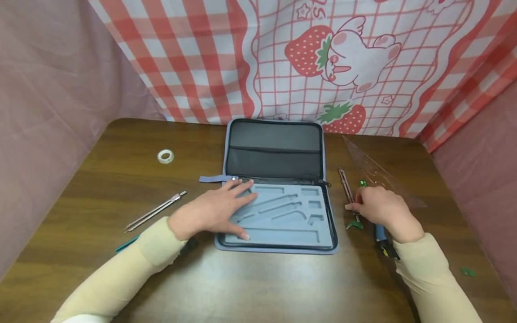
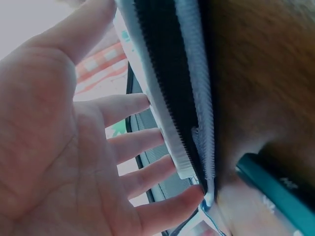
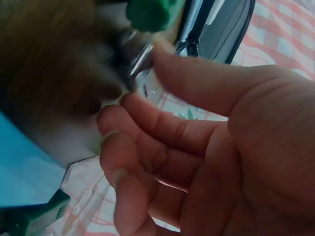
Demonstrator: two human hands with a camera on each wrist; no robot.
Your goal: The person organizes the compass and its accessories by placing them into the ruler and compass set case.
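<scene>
An open blue-grey zip case [image 1: 329, 224] lies in the middle of the brown table, its foam insert [image 1: 282, 235] showing several tool-shaped cutouts. My left hand [image 1: 218, 211] rests flat on the insert's left part with its fingers straight; in the left wrist view the hand [image 2: 74, 162] spreads against the case edge [image 2: 167, 98]. My right hand [image 1: 379, 208] hovers just right of the case over a compass with green parts [image 1: 355, 224]. In the right wrist view its fingers [image 3: 142, 128] are loosely curled, and the thumb nears the metal stem under the green knob [image 3: 152, 12]. Nothing is pinched.
A thin metal tool [image 1: 346, 184] and a clear set square [image 1: 375, 172] lie beyond the right hand, and a blue tool [image 1: 379, 232] lies under it. A metal divider [image 1: 155, 211], a teal pen [image 1: 127, 243] and a tape roll [image 1: 165, 156] lie left. Cloth walls enclose the table.
</scene>
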